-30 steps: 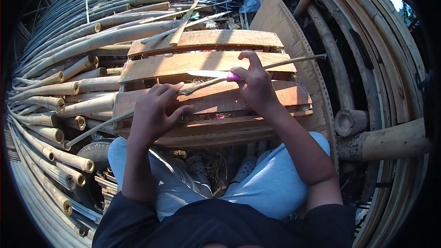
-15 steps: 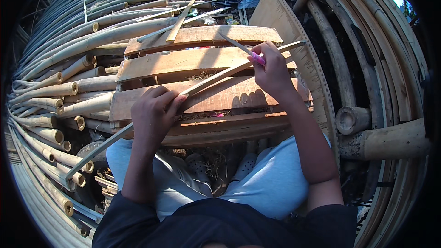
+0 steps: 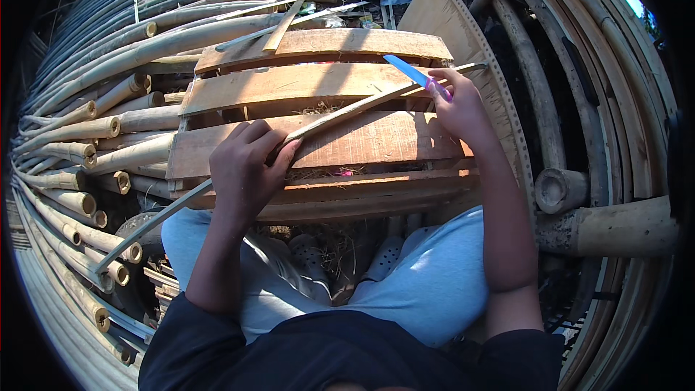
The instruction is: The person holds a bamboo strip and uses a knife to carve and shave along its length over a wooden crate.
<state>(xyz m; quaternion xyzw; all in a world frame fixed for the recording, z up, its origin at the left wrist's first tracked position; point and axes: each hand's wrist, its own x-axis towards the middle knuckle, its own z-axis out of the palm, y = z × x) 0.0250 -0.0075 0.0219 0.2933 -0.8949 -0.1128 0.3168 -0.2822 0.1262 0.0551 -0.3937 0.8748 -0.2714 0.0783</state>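
Note:
A long thin bamboo strip (image 3: 340,115) runs slantwise across a slatted wooden crate (image 3: 260,90), from low on the left to the far right. My left hand (image 3: 247,166) is closed around the strip near its middle. In my right hand (image 3: 463,108) is a knife (image 3: 407,70) with a pink handle; its blade looks blue and points up and left. The blade lies close to the strip's far end; whether its edge touches the strip I cannot tell. The fingers of my right hand partly hide the handle.
Stacked bamboo poles (image 3: 101,130) fill the left side. A loose flat bamboo piece (image 3: 289,18) lies over the crate's far edge. A wooden board (image 3: 463,29) leans at the crate's right. Thick bamboo poles (image 3: 615,224) stand farther right. My knees flank the crate's near side.
My right hand with the knife has moved right and slightly down along the strip. The blade has turned and now shows its broad side. My left hand keeps its hold on the strip.

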